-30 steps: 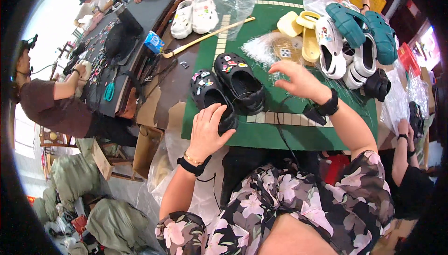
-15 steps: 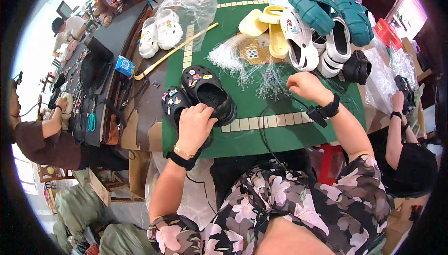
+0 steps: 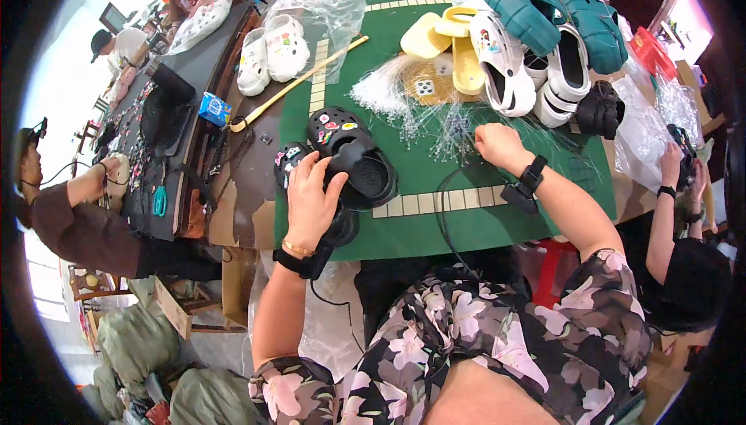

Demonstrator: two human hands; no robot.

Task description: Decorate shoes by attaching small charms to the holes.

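My left hand (image 3: 311, 196) lies over the left clog of a black pair (image 3: 330, 130), by the left edge of the green tabletop (image 3: 427, 248), close to its near-left corner. My fingers reach forward over the clog and my thumb stands out to the side; its toe and heel show past my hand, and the right clog sits just beside it, charms on its toe. My right hand (image 3: 499, 147) is narrow, fingers drawn together, at the near tips of the clear plastic strands (image 3: 381, 95) piled mid-tabletop — whether it pinches one, or my left hand grips the clog, I can't tell.

Toward the far-right corner there are yellow slippers (image 3: 426, 36), white clogs (image 3: 505, 67) and teal clogs (image 3: 528, 25) heaped together. A wooden stick (image 3: 299, 79) crosses the left edge — beyond it, near the far-left corner, stands another white pair (image 3: 286, 48), charms on top.
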